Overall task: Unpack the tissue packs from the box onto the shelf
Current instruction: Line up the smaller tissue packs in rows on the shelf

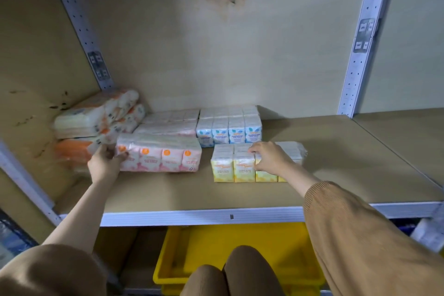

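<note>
Plastic-wrapped orange tissue bundles [96,115], a pink tissue block [165,158] and a blue tissue block [228,131] are already set on the beige board shelf [336,151]. A yellow tissue block [230,168] near the front is grasped from above by the right hand [271,158]. The pink block's left end is gripped by the left hand [105,163]. No box is seen, so the remainder cannot be judged.

Shelf [336,163]: stacked packs [96,122] far left, against the side wall. Just right of them, front-left pack [165,156], with rear-left pack [168,125] behind it. Rear-right pack [230,127] beside that one; front-right pack [230,163] before it. Left hand [105,161] at front-left pack's left end, right hand [271,158] atop front-right pack. Bin [216,247] below shelf.
</note>
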{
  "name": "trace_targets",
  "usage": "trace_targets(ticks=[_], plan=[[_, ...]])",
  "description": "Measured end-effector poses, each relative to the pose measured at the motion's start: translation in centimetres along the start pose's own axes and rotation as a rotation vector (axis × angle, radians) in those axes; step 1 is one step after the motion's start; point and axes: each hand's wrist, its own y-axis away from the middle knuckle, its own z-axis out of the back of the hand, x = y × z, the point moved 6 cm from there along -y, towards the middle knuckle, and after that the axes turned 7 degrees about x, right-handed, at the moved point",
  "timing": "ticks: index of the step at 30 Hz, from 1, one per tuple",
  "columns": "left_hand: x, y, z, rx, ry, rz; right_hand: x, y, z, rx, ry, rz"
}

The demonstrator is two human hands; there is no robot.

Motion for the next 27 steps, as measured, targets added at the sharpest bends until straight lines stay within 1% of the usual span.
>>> trace_targets(ticks=[6,10,11,12,14,15,17,19,20,23,27], plan=[[4.2,0.7,-0.1,0.081,-0.049,0.172,0.2,0.1,-0.1,-0.010,0.009,-0.005],[3.8,0.6,0.0,0.178,-0.121,0.173,0.3,0.0,-0.1,0.037,0.042,-0.001],[3.1,0.6,0.0,0.186,-0.181,0.130,0.3,0.0,0.1,0.040,0.057,0.000],[2.2,0.6,-0.2,0.183,-0.256,0.052,0.2,0.0,0.2,0.035,0.074,0.000],[0.0,1.0,-1.5,0.201,-0.389,-0.166,0.1,0.1,0.3,0.037,0.109,-0.005],[-0.8,1.3,-2.6,0.243,-0.439,-0.263,0.0,0.1,0.2,0.045,0.121,-0.010],[-1.7,1.8,-5.2,0.357,-0.518,-0.375,-0.1,0.0,0.1,0.045,0.131,-0.017],[-1.8,2.0,-7.4,0.438,-0.579,-0.416,-0.1,-0.2,0.0,0.035,0.131,-0.021],[-1.8,2.0,-8.2,0.446,-0.604,-0.426,-0.1,-0.5,-0.1,0.032,0.129,-0.024],[-1.6,1.2,-8.9,0.404,-0.614,-0.424,0.0,-1.5,-0.2,0.028,0.120,-0.034],[-1.3,-0.9,-9.4,0.414,-0.591,-0.460,0.4,-3.6,-0.5,0.024,0.099,-0.036]])
